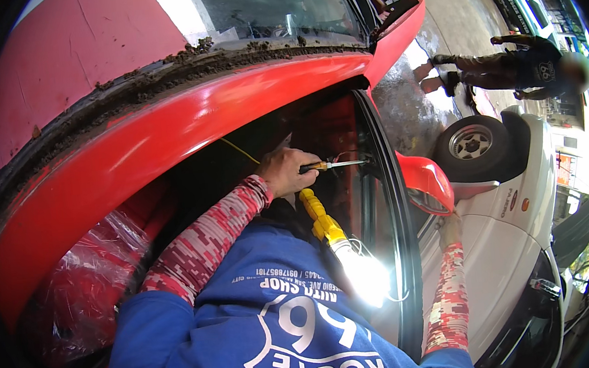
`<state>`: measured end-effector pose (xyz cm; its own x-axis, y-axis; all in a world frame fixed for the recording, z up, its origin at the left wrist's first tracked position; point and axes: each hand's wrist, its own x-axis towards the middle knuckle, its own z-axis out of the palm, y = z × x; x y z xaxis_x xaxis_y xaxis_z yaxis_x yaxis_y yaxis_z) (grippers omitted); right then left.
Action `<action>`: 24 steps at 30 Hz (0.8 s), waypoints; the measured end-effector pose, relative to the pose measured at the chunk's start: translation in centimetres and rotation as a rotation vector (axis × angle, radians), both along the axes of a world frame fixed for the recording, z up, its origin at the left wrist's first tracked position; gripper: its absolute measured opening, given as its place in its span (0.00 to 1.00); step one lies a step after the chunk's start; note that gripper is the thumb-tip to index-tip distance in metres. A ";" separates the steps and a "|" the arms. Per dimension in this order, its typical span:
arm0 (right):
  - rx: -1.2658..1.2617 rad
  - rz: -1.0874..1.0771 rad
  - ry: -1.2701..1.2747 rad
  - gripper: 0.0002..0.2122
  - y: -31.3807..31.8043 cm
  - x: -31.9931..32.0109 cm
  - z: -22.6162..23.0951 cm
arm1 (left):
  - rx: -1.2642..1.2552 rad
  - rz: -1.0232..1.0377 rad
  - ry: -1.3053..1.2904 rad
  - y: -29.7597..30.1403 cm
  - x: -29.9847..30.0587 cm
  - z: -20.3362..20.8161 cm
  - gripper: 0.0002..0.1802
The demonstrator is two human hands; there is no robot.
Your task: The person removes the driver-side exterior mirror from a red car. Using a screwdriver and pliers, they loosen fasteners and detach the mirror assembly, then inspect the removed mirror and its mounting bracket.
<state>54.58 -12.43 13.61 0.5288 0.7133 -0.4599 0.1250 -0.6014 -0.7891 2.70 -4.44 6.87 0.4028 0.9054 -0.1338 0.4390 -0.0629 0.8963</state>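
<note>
From the head view, you look down past your blue shirt into the open doorway of a red car (184, 123). Two edges bound your working room: on the left, the curved red roof edge beside the windshield (265, 11), lined with dark, crumbly debris (202, 46); on the right, the upright black door frame (394, 203). Between them is a dark gap, widest toward the cabin and narrowing at the front. A work lamp (323, 220) with a yellow handle hangs in this gap, near your chest, its bulb glaring. Outside the frame, a white vehicle (501, 229) stands near, leaving a slim passage; farther off, a person (502, 71) stands on the wet floor (403, 108).

Your left hand (285, 173) is in the gap, its grip closed around a screwdriver (315, 167) with a black-and-yellow handle. The shaft points right, its tip near the frame; contact is unclear. Your right hand (450, 229) is outside, at the lower edge of the red side mirror (426, 185); its fingers are mostly hidden, so you cannot tell how far open that grip is.
</note>
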 end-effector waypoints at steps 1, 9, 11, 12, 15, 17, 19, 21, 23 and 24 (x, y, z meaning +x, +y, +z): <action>-0.007 0.097 -0.022 0.08 -0.2 0.1 0.8 | 0.018 0.002 0.004 0.0 -0.1 -0.1 0.18; -0.143 0.091 -0.130 0.17 -0.9 1.6 -3.4 | 0.009 0.000 0.026 0.4 -0.1 0.0 0.18; -0.208 0.037 -0.039 0.13 -1.1 1.6 -5.3 | 0.008 -0.005 0.041 0.5 -0.1 0.1 0.18; -0.160 -0.022 0.086 0.13 -1.1 1.2 -5.9 | 0.002 -0.003 0.036 0.5 -0.2 0.0 0.18; -0.100 -0.230 0.278 0.13 -1.0 -2.6 -6.8 | 0.005 -0.007 0.042 0.4 -0.3 0.0 0.18; 0.009 -0.216 0.426 0.14 -0.4 -6.2 -6.3 | 0.030 -0.001 0.054 0.3 -0.2 -0.1 0.17; 0.173 -0.173 0.609 0.16 0.4 -9.7 -5.8 | -0.007 -0.012 0.052 0.2 0.0 -0.2 0.17; 0.286 -0.145 0.761 0.18 1.1 -12.6 -5.5 | 0.007 -0.018 0.056 0.1 0.1 -0.3 0.17; 0.349 -0.104 0.892 0.21 1.6 -14.4 -5.8 | 0.071 -0.022 0.080 0.0 0.1 -0.4 0.17; 0.296 -0.127 0.861 0.21 1.9 -14.8 -6.0 | 0.144 -0.012 0.083 0.1 0.1 -0.5 0.17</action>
